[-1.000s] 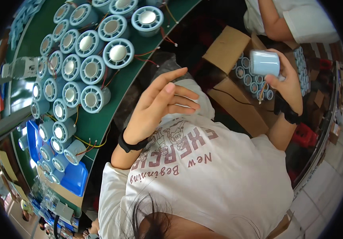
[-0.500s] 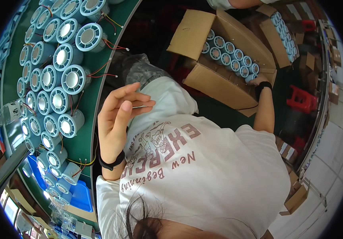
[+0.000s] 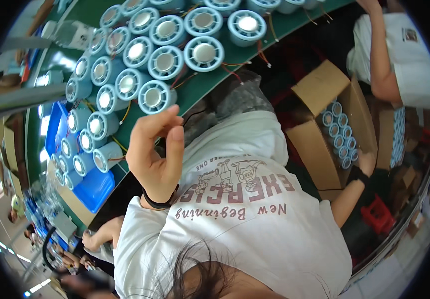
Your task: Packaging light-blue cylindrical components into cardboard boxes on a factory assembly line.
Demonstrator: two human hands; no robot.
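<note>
While the left grip (image 3: 155, 154) is held half-spread, empty, near the desk (image 3: 191, 92), the right grip (image 3: 366, 162) is seen at blue cylinders (image 3: 346, 132) in the carton (image 3: 317, 154), opening and hold not discernible.

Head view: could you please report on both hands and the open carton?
Left hand by table edge, nothing visible in it. Right hand at light-blue cylinders in carton, grip unclear. Carton flaps open, no obstruction seen.

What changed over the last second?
The right hand lowered its blue cylinder, likely the end one, from above the carton into it; release can't be told. The left hand, empty, curled tighter. Cylinders on the table look unmoved.
</note>
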